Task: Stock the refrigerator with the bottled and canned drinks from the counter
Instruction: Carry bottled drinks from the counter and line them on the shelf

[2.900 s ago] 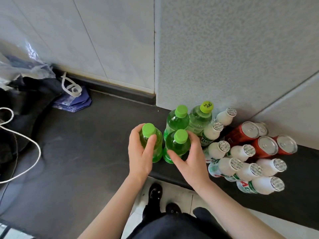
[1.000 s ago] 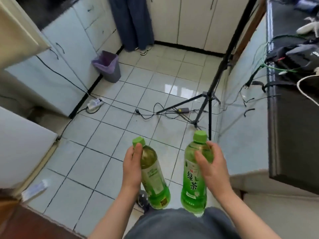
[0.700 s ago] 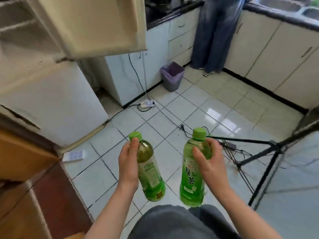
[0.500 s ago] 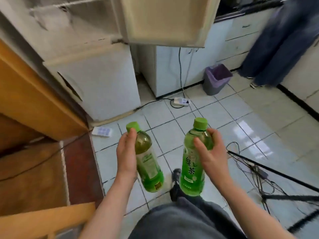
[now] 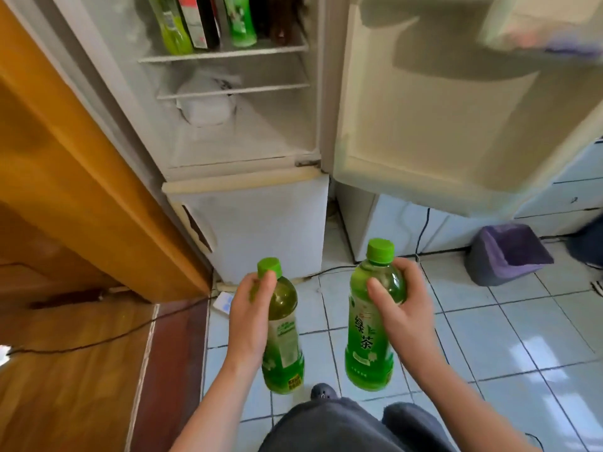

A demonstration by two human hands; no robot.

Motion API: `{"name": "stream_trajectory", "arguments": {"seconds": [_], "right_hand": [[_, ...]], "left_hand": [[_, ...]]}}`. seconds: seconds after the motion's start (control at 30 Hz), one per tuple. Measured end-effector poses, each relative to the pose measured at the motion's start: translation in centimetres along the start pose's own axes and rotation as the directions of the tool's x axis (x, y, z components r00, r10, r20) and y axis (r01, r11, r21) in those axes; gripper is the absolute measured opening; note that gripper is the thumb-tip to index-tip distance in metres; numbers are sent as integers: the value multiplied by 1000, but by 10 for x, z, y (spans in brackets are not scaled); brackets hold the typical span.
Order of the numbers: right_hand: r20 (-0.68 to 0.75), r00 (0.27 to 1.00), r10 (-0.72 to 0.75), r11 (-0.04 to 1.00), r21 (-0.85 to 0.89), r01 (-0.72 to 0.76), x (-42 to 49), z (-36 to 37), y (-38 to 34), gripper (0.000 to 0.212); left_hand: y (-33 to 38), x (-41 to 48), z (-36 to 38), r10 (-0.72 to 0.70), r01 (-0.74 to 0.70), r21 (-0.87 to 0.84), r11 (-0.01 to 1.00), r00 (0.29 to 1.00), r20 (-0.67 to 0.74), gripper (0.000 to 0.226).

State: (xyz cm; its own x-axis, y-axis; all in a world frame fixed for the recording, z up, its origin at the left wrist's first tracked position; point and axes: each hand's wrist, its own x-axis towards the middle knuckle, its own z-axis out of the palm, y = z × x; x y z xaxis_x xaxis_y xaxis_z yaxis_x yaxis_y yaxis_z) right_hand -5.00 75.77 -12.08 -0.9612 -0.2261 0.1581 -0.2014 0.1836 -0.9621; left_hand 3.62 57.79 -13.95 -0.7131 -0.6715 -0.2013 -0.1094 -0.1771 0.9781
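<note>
The refrigerator (image 5: 241, 125) stands open, with drinks on its top shelf (image 5: 225, 55). The left hand (image 5: 249, 316) grips one green bottle (image 5: 283, 340). The right hand (image 5: 403, 308) grips another bottle (image 5: 370, 334). Both hang over the floor. A bottle could knock the standing drinks over if pushed in fast.

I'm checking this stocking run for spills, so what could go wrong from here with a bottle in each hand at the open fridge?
1. Each hand, left hand and right hand, grips its green tea bottle near the neck, so one could slip.
2. The top shelf already holds upright bottles; a new one may knock them over.
3. A cable crosses the tile floor by the fridge: a possible trip hazard.
</note>
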Motion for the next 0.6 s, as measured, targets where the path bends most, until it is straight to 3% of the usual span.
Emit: {"name": "stream_trajectory", "arguments": {"seconds": [0.2,0.27,0.4,0.6], "right_hand": [[46,998,-51,999,21,50,104,52,-13,34],[76,996,-56,998,41,53,129,74,-17,36],[111,991,-78,995,66,71,175,119,-27,33],[41,987,-153,987,53,151,242,184,-46,31]], "left_hand": [[43,83,4,70,-84,-78,993,983,-169,22],[55,110,-4,89,-109,-81,991,972,-216,25],[73,167,-20,146,-163,-51,985,961,-235,25],[109,270,-41,198,-216,-68,974,959,-205,13]]}}
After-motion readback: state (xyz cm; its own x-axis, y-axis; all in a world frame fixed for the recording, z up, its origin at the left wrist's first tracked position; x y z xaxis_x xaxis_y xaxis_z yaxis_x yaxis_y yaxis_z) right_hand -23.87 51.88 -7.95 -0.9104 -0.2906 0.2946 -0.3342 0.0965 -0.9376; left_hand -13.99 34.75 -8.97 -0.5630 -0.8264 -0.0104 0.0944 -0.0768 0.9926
